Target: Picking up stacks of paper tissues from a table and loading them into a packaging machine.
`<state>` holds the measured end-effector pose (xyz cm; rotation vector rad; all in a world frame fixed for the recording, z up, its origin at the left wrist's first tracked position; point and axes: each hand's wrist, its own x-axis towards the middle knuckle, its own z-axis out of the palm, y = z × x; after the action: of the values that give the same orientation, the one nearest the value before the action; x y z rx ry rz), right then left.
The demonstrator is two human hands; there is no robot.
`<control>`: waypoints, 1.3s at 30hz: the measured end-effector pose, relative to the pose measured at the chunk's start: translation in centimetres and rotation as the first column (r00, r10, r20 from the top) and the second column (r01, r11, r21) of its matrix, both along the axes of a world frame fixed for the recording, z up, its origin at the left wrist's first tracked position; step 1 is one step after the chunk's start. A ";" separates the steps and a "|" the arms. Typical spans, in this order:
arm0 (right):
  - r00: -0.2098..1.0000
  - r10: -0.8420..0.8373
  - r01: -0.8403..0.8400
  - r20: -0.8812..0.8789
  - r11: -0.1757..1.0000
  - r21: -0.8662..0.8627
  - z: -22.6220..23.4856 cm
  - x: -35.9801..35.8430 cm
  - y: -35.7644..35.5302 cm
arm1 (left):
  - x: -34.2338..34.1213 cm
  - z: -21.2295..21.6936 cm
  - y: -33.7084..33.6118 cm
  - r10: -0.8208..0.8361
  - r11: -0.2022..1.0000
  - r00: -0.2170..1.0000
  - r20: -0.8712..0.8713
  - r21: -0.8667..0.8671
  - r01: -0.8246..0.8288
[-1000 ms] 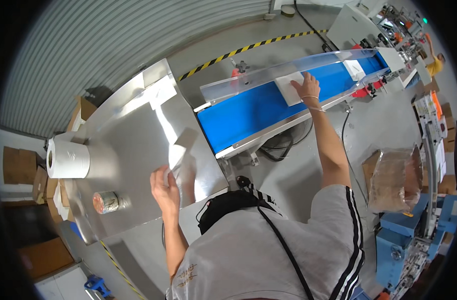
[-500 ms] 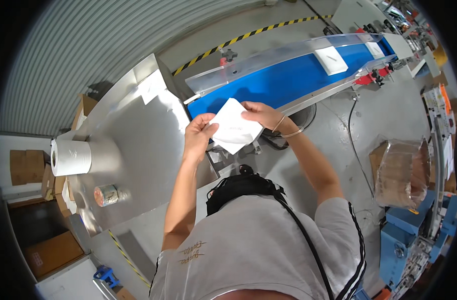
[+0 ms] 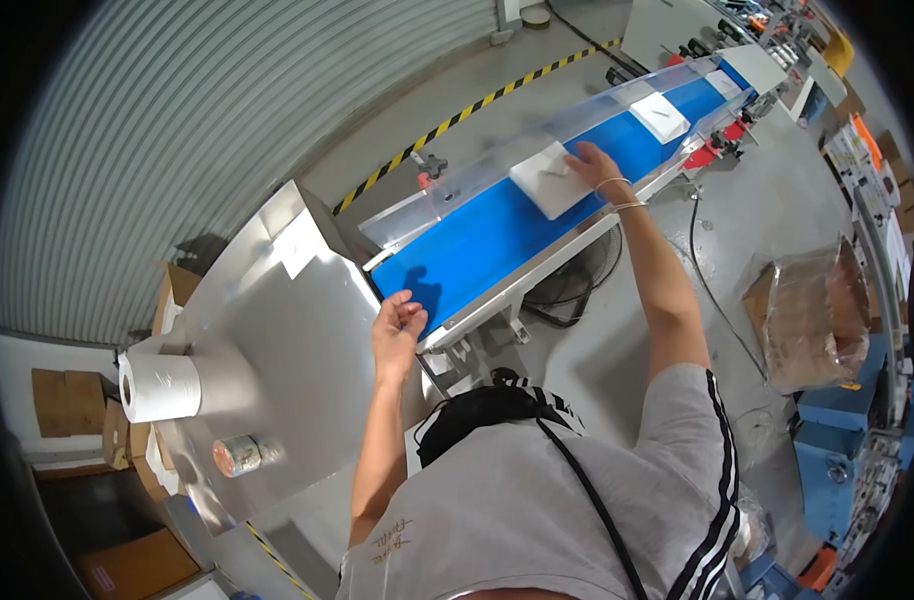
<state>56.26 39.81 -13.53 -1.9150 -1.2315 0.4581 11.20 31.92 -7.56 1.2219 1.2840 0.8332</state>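
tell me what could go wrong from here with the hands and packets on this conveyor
The left hand is at the near end of the blue conveyor belt, so its fingertips might get pinched there if the belt is running.

The right hand is at the nearest white square packet, close to the clear side guard; a careless nudge could skew the packet against it.

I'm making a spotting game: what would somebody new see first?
Probably the bright blue belt, running up to the right with flat white squares on it. The right hand is at the nearest square. A fat white roll lies at the shiny table's left.
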 end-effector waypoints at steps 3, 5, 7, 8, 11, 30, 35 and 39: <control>0.942 -0.243 0.203 0.232 0.962 0.183 -0.3 1.1 -1.7 | -0.7 -0.5 -0.2 -0.060 0.998 0.995 -0.077 0.005 0.061; 0.905 -0.419 0.334 0.078 0.810 0.483 -1.0 0.1 -6.3 | -1.1 -1.9 -0.6 -0.166 0.985 0.981 -0.100 0.020 0.169; 0.819 -0.569 0.462 0.078 0.733 0.499 -2.1 -4.4 -10.9 | -2.3 -4.5 -1.1 -0.187 0.979 0.972 -0.144 0.056 0.197; 0.808 -0.576 0.569 -0.128 0.703 0.427 -2.0 -7.7 -13.2 | -3.1 -5.1 -1.5 -0.227 0.968 0.962 -0.149 0.072 0.239; 0.756 -0.587 0.654 -0.288 0.678 0.335 -11.4 -13.9 -21.2 | -4.7 -7.7 -2.8 -0.269 0.925 0.961 -0.064 0.260 0.276; 0.707 -0.667 0.186 -0.235 0.495 -0.849 -28.1 -58.1 -59.4 | -3.6 -9.1 -1.2 -0.442 0.571 0.855 -0.272 0.649 0.502; 0.452 -0.874 0.500 -0.180 0.415 -0.760 -26.4 -61.0 -60.9 | -3.9 -10.1 0.6 -0.450 0.572 0.854 -0.260 0.650 0.500; 0.799 -0.600 0.399 0.034 0.488 -0.776 -36.8 -64.6 -66.0 | -3.3 -10.8 -1.5 -0.390 0.486 0.816 -0.427 0.657 0.576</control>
<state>-8.32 -26.17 -50.30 -2.6886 -0.2053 0.9563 7.90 30.44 -18.33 2.3119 0.6169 0.8397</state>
